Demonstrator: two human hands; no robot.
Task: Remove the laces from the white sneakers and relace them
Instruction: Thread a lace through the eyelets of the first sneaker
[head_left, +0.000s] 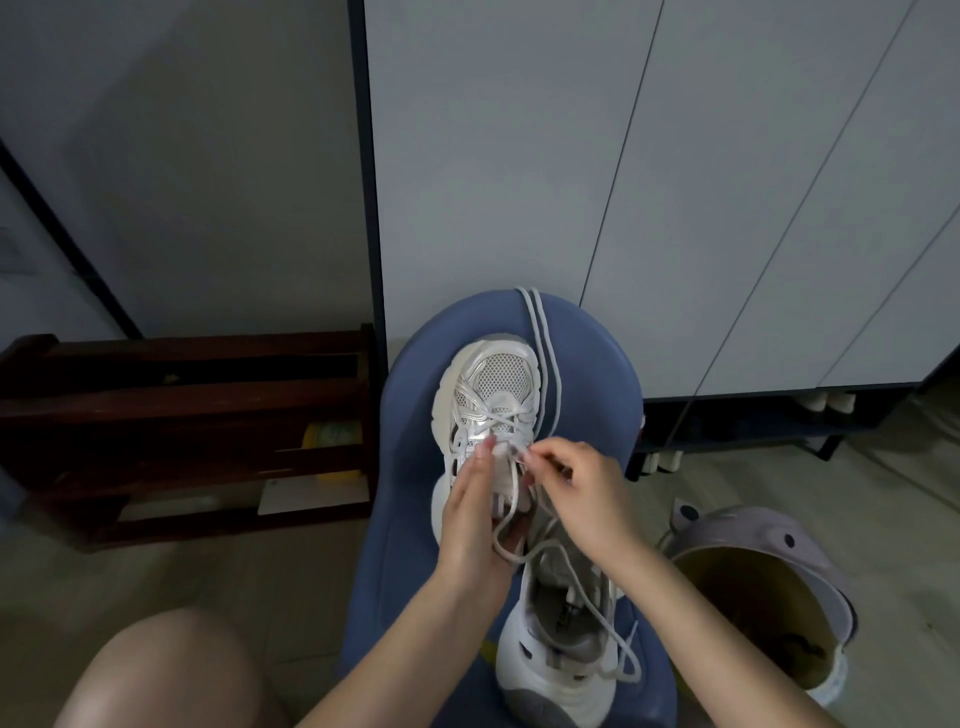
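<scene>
Sneaker (488, 415), white mesh, lay at frame centre on a blue padded seat (587, 395), toe toward the top. The right hand (576, 493) pinched its pale lace (519, 512) just right of the eyelets; the left hand (472, 514), fingers straight, pressed the tongue, equally near.

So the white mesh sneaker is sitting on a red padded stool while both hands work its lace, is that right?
Not quite: the padded stool is blue, not red, as the head view shows. The rest holds: the white mesh sneaker sits on it, the right hand pinches the white lace near the eyelets, and the left hand steadies the shoe.
</scene>
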